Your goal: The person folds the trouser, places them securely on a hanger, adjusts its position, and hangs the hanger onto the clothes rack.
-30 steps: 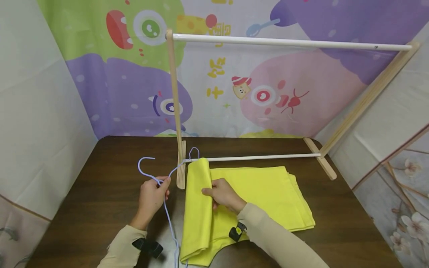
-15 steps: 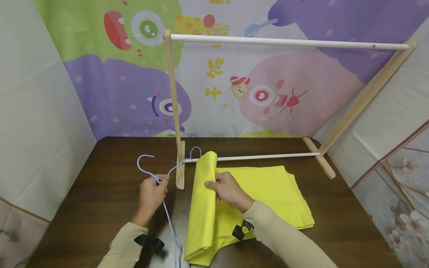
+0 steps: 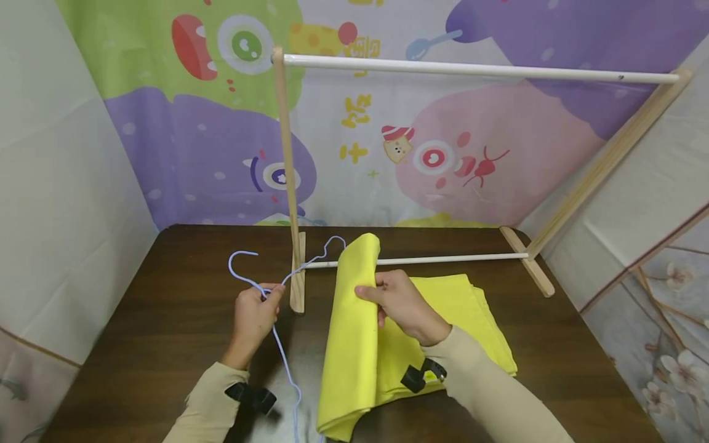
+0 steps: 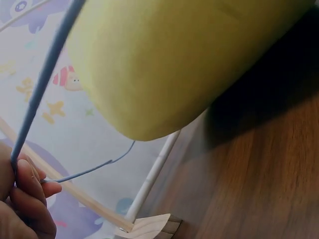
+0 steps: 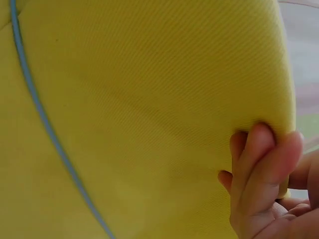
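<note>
A lilac wire hanger is in my left hand, pinched between thumb and fingers at the neck, its hook to the left. A folded yellow cloth garment hangs over the hanger's lower part. Its exact kind cannot be told. My right hand pinches the folded edge, thumb on top, with the fingers behind. The right wrist view shows the hanger wire running along the cloth beside those fingers. More of the garment lies folded on the table to the right, partly hidden by my right arm.
A wooden rack with a white top rail and a white lower rail stands behind my hands. Its left foot is near the hanger. The brown table is bounded by a cartoon-printed curtain and pale side panels.
My right hand has moved right and up, pulling the garment's folded end along the hanger. More of the hanger's far end shows. My left hand keeps its hold, rising slightly.
</note>
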`<state>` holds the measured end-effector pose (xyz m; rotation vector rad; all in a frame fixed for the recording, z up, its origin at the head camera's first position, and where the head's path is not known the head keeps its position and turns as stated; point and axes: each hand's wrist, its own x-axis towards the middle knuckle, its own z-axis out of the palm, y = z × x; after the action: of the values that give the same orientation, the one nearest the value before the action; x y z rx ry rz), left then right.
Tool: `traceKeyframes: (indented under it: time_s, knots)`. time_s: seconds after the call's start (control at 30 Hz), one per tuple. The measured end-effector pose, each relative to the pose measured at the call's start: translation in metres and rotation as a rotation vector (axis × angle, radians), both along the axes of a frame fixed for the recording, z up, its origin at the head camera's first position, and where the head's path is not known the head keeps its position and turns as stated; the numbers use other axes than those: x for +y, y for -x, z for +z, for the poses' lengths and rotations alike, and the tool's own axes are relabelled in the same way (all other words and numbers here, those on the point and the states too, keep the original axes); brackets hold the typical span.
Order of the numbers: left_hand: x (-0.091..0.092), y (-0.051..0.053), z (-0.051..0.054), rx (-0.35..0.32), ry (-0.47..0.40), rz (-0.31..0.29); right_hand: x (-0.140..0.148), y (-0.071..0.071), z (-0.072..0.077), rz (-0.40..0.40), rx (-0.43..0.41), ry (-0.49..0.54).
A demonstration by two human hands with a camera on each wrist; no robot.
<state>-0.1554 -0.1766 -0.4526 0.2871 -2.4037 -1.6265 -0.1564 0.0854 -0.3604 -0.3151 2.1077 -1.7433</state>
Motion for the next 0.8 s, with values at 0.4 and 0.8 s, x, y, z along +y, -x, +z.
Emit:
traceKeyframes:
  time_s: [0.4, 0.8]
  knots:
    - [-0.001, -0.001, 0.002, -0.007, -0.066, 0.025, 0.024, -0.001, 0.041, 0.021, -0.006, 0.083]
    - [-0.004, -0.004, -0.004, -0.022, -0.08, 0.043, 0.059, 0.012, 0.057, -0.046, -0.041, 0.049]
